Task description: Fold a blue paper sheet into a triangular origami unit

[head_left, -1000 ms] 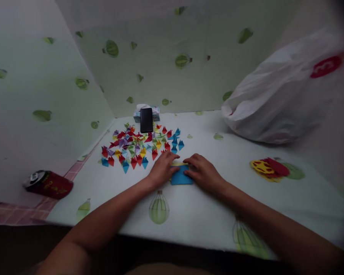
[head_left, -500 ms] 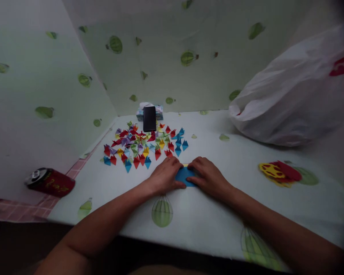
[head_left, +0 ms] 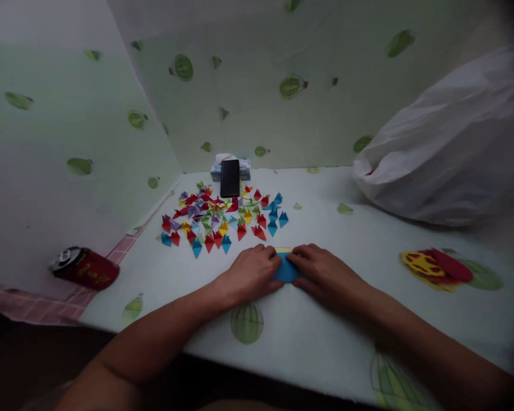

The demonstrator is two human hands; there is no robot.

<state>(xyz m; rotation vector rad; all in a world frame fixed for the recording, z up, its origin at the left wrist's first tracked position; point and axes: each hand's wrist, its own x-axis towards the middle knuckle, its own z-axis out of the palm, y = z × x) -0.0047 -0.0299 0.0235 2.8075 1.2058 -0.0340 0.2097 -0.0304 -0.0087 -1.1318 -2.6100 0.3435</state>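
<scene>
A small blue paper piece (head_left: 286, 269) with a yellow edge lies on the table between my two hands. My left hand (head_left: 251, 274) presses on its left side with bent fingers. From the right, the fingertips of my right hand (head_left: 323, 275) pinch and press the same paper. Most of the paper is hidden under the fingers. Just beyond my hands lies a spread of several small folded paper shapes (head_left: 223, 217) in red, blue, yellow, green and purple.
A black phone (head_left: 230, 177) leans on a tissue pack (head_left: 244, 166) at the back. A red can (head_left: 85, 267) lies on its side at the left. A big white plastic bag (head_left: 445, 148) sits at right, with red and yellow paper (head_left: 437, 267) in front of it. Patterned walls enclose the table.
My hands have closed in over the blue paper, so less of it shows now. The view has shifted slightly, with everything moved a little to the right.
</scene>
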